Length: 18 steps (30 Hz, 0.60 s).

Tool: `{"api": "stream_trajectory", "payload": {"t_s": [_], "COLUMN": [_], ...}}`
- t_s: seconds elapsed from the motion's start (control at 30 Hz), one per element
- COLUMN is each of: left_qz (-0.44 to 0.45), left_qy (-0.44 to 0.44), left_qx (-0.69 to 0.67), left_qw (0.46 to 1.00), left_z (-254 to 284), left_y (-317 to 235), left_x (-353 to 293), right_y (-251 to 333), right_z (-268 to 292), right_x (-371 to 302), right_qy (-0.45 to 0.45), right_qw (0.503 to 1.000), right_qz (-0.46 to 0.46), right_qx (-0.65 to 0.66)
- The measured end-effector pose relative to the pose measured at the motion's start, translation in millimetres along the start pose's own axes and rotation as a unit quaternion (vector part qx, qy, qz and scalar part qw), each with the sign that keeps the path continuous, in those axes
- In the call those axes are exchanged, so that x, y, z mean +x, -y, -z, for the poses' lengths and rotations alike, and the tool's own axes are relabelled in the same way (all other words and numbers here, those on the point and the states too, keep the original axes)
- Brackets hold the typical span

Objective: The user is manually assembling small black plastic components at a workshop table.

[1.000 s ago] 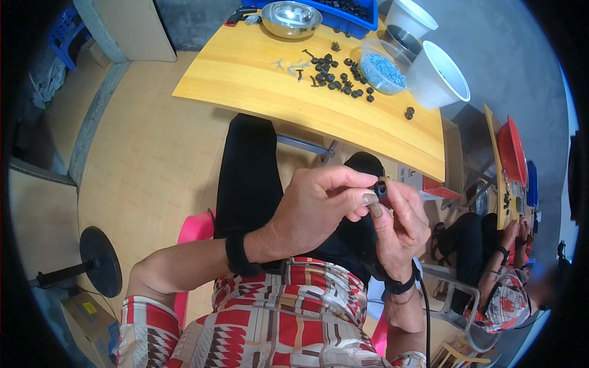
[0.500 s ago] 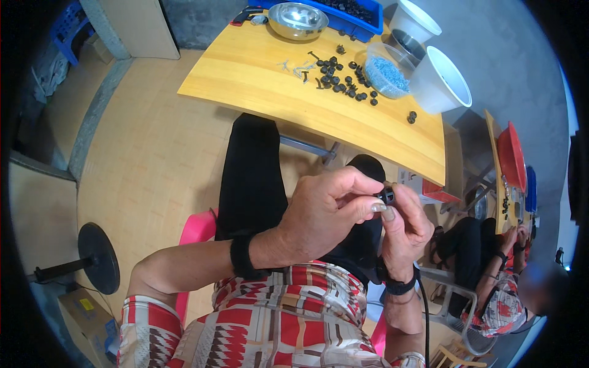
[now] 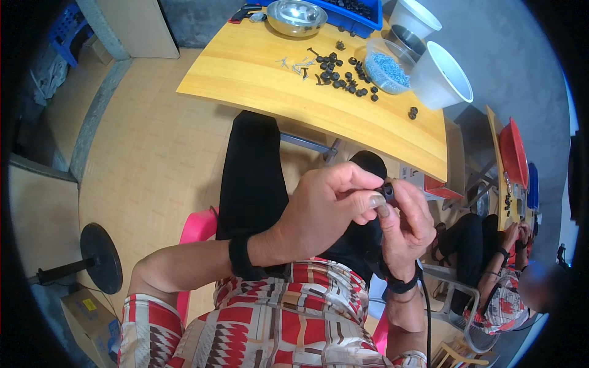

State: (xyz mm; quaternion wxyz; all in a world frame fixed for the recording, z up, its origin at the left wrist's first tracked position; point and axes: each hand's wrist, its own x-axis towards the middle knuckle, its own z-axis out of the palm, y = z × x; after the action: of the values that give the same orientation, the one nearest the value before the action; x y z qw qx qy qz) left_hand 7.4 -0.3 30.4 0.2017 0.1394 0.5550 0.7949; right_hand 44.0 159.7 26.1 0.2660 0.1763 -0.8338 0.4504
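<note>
Above my lap, short of the table edge, both hands meet at a small black plastic part (image 3: 388, 194). My left hand (image 3: 325, 211) pinches its left side between thumb and forefinger. On the other side, my right hand (image 3: 408, 221) grips it with the thumb below and the fingers curled around. Fingertips cover much of the part, so its full shape is hidden. On the wooden table (image 3: 245, 73) beyond lie several loose black plastic parts (image 3: 334, 76), beside a few thin silvery pieces (image 3: 300, 64).
A clear tub of small blue pieces (image 3: 388, 70), a white bucket (image 3: 440, 76), a steel bowl (image 3: 297, 18) and a blue bin of black parts (image 3: 353, 23) stand along the table's far side. Another person (image 3: 497, 294) sits at a second table on the right.
The black part has turned slightly between my fingers, and my right fingers have shifted around it. Both hands stay in nearly the same place.
</note>
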Motion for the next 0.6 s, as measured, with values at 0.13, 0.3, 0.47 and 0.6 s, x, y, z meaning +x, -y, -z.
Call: {"api": "stream_trajectory", "payload": {"t_s": [0.13, 0.3, 0.47, 0.6], "left_qz": [0.078, 0.147, 0.187, 0.182], "left_qy": [0.0, -0.009, -0.018, -0.006], "left_qx": [-0.077, -0.124, -0.182, -0.183], "left_qw": [0.994, 0.981, 0.965, 0.966], "left_z": [3.8, 5.4, 4.4, 5.0], "left_y": [4.6, 3.8, 7.2, 6.5], "left_x": [3.4, 6.4, 6.1, 6.1], "right_y": [1.7, 7.0, 1.8, -0.2], "right_z": [-6.1, -5.3, -6.0, -5.0], "right_x": [1.2, 5.4, 4.6, 3.8], "right_qy": [-0.006, 0.024, 0.009, 0.008], "right_qw": [1.0, 0.997, 0.994, 0.995], "right_qz": [-0.016, -0.004, 0.01, -0.003], "right_qx": [0.0, -0.067, -0.112, -0.099]}}
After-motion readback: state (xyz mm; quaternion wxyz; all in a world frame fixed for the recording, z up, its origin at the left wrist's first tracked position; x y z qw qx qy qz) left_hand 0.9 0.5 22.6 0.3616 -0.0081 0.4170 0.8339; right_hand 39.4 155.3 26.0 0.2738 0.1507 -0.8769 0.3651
